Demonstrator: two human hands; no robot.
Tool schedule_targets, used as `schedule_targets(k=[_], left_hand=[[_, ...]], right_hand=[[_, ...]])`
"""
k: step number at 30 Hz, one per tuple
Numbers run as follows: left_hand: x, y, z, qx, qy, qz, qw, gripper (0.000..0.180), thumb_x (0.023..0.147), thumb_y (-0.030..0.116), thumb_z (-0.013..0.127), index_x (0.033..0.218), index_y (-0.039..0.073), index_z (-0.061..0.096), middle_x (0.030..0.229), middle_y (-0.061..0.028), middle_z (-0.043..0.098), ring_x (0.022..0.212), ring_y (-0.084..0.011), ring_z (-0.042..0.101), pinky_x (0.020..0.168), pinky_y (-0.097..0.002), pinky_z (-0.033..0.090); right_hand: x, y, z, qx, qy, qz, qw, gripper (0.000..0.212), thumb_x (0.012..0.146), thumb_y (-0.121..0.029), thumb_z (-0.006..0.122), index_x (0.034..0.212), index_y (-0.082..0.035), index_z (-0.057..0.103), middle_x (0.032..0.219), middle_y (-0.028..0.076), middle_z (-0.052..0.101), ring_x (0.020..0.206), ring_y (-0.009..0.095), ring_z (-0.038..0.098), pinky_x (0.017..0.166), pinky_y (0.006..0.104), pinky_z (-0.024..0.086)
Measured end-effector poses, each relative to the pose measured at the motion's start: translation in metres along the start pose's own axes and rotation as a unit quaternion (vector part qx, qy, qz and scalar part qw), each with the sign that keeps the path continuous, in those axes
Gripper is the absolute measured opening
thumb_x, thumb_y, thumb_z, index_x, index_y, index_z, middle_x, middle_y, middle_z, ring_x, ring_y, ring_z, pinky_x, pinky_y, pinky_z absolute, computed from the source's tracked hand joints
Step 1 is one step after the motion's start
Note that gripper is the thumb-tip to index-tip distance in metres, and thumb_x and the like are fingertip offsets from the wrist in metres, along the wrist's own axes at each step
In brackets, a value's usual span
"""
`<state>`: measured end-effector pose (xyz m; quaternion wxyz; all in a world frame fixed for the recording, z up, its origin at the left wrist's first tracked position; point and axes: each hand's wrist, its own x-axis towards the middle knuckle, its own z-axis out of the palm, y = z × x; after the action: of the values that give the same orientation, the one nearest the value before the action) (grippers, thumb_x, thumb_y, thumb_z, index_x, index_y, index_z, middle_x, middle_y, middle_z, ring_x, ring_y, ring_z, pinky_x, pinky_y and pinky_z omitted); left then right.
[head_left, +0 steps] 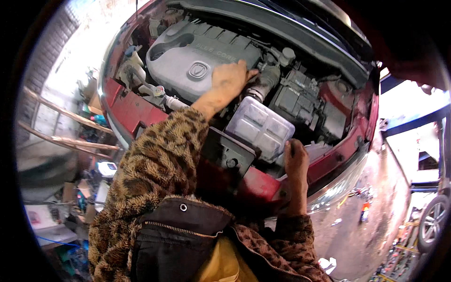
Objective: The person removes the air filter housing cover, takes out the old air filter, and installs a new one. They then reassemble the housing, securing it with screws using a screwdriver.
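Note:
My left hand (229, 81) rests over the right edge of the grey plastic engine cover (176, 58), beside the ribbed air intake hose (268, 77). Its fingers are curled, and what they hold, if anything, is hidden. A pale grey air filter housing (260, 126) sits at the front of the engine bay, joined to that hose by a metal clamp (255, 94). At the housing's front right corner my right hand (296, 157) is closed, its fingertips out of sight; I cannot make out anything in them.
A black battery (295, 96) stands right of the hose. The red front panel (260, 185) and a black plate (228, 152) lie nearest me. Coolant parts with a cap (159, 90) are at the left. Wooden rails (70, 110) and clutter stand beyond; a wheel (433, 223) is far right.

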<state>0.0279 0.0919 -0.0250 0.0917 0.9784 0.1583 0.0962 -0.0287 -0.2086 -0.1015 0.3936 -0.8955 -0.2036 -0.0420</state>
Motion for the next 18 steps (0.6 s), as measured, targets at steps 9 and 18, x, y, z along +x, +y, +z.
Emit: schedule_targets(k=[9,18], left_hand=[[0.009,-0.010,0.001,-0.130,-0.091,0.265,0.951,0.024,0.097,0.023,0.054,0.104,0.000,0.052,0.088,-0.0202,0.062,0.091,-0.0419,0.059,0.082,-0.0463,0.047],[0.003,0.050,0.055,-0.523,0.283,-0.125,0.794,0.034,0.099,0.031,0.049,0.086,0.002,0.059,0.060,-0.0047,0.054,0.043,-0.0129,0.046,0.041,-0.0282,0.037]], right_hand=[[-0.018,0.025,-0.008,0.043,-0.006,-0.042,0.998,0.021,0.093,-0.021,0.059,0.088,-0.001,0.060,0.085,0.021,0.065,0.078,0.043,0.063,0.067,0.0493,0.049],[-0.038,0.019,0.004,0.061,-0.092,-0.149,0.983,0.020,0.093,-0.022,0.057,0.083,-0.004,0.058,0.079,0.016,0.065,0.071,0.037,0.065,0.062,0.0474,0.052]])
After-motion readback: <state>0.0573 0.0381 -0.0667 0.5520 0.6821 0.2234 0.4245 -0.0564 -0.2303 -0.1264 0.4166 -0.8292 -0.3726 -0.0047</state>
